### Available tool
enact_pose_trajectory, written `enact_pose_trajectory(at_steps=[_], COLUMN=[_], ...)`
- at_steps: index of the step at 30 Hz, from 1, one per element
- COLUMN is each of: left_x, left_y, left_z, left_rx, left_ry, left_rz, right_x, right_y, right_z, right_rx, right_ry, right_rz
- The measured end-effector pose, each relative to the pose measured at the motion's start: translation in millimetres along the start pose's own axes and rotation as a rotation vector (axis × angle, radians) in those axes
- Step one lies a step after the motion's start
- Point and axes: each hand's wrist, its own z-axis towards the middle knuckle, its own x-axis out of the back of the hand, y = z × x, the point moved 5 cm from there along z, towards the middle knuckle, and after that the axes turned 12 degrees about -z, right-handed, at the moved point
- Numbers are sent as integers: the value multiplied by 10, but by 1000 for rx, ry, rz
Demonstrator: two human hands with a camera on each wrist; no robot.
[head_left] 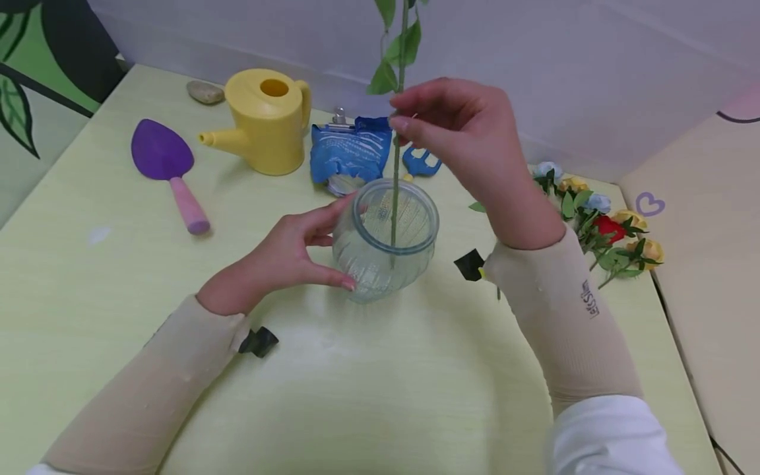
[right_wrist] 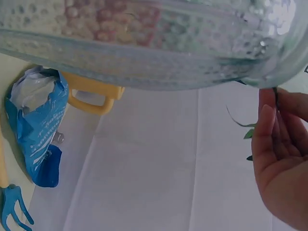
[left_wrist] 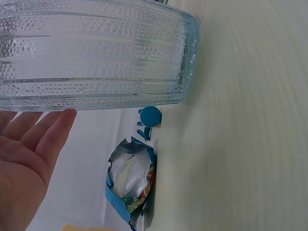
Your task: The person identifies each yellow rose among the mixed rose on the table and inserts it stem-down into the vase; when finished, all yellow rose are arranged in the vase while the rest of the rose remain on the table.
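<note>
A round, ribbed clear glass vase (head_left: 380, 280) stands in the middle of the table. My left hand (head_left: 287, 254) grips its left side, thumb at the front and fingers round the back. In the left wrist view the fingertips (left_wrist: 65, 118) lie against the glass wall. Above the vase, my right hand (head_left: 463, 128) pinches a green flower stem (head_left: 396, 191) between thumb and fingers. The stem stands nearly upright, its lower end inside the vase. Leaves (head_left: 410, 43) show above the hand; the flower head is beyond the top of the head view.
Behind the vase are a yellow watering can (head_left: 270, 125), a clipped blue bag (head_left: 350, 155) and a blue hand fork (head_left: 421, 161). A purple trowel (head_left: 160, 152) with a pink handle lies left, a stone (head_left: 204, 92) farther back. Several artificial flowers (head_left: 608, 227) lie at right, partly behind my forearm.
</note>
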Motion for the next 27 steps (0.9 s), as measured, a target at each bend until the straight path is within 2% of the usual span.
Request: enact_pose_trajectory(at_steps=[8,15,22,27], left_x=[8,3,5,1], left_y=[13,15,9,17], left_z=[-12,-10,-12,-15], left_rx=[-17,-21,-14,5], left_ry=[-2,-13,-24,-25], left_rz=[5,-6,13,12], right_x=[-185,-272,-323,-343], right_y=[-31,-26,-4,3], right_z=[-149,-273,-342,-351], right_rx=[140,265,310,324], right_ry=[-177,-292,-386,-403], right_rz=[-150,-189,-243,-326])
